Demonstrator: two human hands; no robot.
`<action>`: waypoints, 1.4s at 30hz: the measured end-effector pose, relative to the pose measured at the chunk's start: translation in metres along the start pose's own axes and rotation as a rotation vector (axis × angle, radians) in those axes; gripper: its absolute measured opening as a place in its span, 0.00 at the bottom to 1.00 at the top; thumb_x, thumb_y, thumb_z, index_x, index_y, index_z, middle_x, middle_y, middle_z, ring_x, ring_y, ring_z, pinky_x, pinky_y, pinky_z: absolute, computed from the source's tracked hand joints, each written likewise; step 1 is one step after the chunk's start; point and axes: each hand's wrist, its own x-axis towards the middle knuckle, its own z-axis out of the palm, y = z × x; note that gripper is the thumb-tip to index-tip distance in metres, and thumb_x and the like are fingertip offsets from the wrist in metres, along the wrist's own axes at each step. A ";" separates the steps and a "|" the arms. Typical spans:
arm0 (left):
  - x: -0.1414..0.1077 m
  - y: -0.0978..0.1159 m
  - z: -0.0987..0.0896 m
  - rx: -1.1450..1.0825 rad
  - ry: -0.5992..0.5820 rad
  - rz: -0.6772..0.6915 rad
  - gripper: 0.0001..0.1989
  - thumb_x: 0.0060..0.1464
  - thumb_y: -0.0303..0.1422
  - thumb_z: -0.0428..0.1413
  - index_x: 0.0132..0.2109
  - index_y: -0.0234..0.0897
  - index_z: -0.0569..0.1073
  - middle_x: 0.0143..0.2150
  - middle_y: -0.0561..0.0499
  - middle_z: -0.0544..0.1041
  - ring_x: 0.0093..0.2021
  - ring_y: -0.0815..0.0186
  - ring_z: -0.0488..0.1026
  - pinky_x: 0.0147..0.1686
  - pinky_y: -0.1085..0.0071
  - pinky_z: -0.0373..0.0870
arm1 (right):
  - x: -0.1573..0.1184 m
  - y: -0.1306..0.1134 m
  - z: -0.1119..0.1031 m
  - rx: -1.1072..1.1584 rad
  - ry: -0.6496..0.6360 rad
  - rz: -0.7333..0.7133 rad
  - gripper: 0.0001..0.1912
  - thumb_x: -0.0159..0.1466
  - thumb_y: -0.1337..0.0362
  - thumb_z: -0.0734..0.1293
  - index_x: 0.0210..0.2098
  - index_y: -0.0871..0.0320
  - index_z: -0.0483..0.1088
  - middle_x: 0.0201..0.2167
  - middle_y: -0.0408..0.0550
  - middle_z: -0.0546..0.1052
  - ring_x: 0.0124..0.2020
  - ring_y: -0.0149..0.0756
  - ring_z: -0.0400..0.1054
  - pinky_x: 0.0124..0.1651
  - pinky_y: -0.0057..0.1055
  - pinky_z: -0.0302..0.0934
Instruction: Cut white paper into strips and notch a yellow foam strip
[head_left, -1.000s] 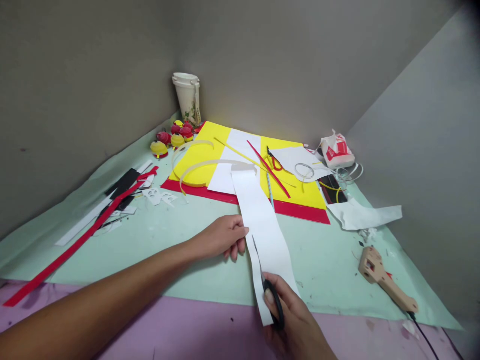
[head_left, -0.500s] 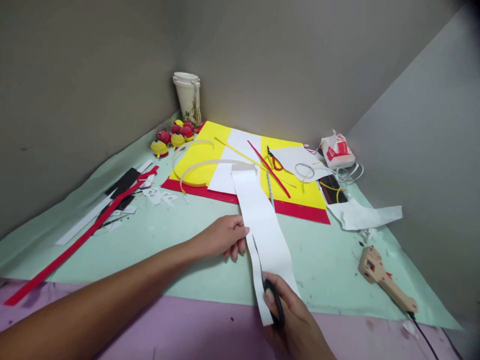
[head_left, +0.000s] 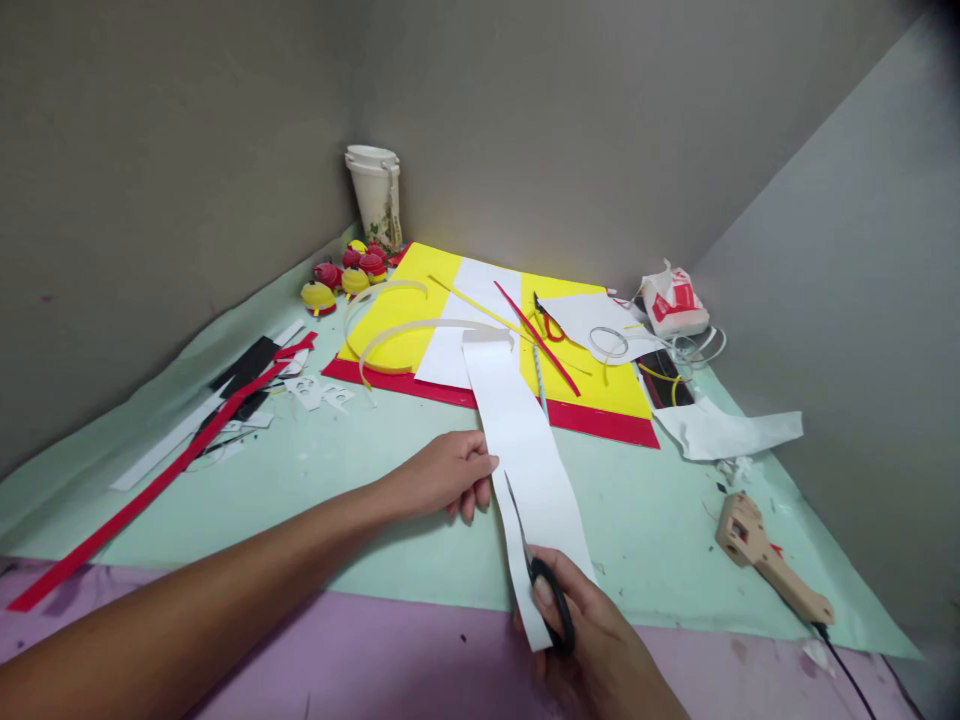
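Note:
A long white sheet strip (head_left: 525,430) stretches from the middle of the table toward me, its far end curled over. My left hand (head_left: 459,472) pinches its left edge between thumb and fingers. Closed around black-handled scissors (head_left: 551,600), my right hand (head_left: 589,620) holds them along the strip. The blades point away from me and lie in a lengthwise cut near the left edge, with a narrow band partly separated at the near end. The lower fingers of my right hand are partly hidden behind the strip.
Yellow sheets (head_left: 390,340) on a red sheet lie beyond, with pliers (head_left: 551,322) and thin strips on top. A glue gun (head_left: 772,560) rests at right. Left are a long red strip (head_left: 150,490) and scraps; behind, round red-and-yellow ornaments (head_left: 319,297) and a white cup (head_left: 375,195).
My right hand and the scissors have shifted slightly to the right, and the strip's near end has swung right with them. My left hand stays in place.

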 end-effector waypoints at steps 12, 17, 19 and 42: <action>0.000 -0.001 0.000 -0.005 0.001 0.005 0.10 0.58 0.39 0.49 0.34 0.37 0.62 0.25 0.54 0.75 0.17 0.73 0.68 0.14 0.78 0.57 | -0.004 -0.010 0.000 -0.096 -0.028 0.019 0.29 0.54 0.41 0.70 0.45 0.55 0.69 0.15 0.35 0.64 0.13 0.24 0.51 0.17 0.23 0.44; 0.000 0.000 0.000 -0.018 -0.002 0.002 0.10 0.57 0.40 0.49 0.34 0.37 0.62 0.25 0.54 0.75 0.17 0.72 0.68 0.13 0.78 0.57 | -0.006 -0.012 0.010 -0.078 0.049 0.015 0.28 0.51 0.43 0.73 0.43 0.54 0.70 0.16 0.33 0.60 0.16 0.23 0.49 0.18 0.21 0.45; 0.000 0.001 0.001 -0.019 -0.002 -0.002 0.10 0.57 0.39 0.49 0.34 0.37 0.62 0.25 0.53 0.75 0.17 0.72 0.68 0.14 0.78 0.57 | -0.006 -0.011 0.011 -0.032 0.068 0.010 0.27 0.51 0.45 0.74 0.42 0.54 0.70 0.17 0.33 0.59 0.17 0.23 0.49 0.19 0.20 0.45; -0.002 0.005 0.001 -0.020 -0.008 -0.014 0.10 0.58 0.39 0.49 0.34 0.37 0.62 0.25 0.54 0.74 0.17 0.73 0.68 0.14 0.78 0.57 | -0.001 -0.002 0.009 -0.062 0.084 -0.056 0.26 0.53 0.44 0.72 0.44 0.52 0.72 0.19 0.36 0.61 0.19 0.27 0.50 0.21 0.23 0.49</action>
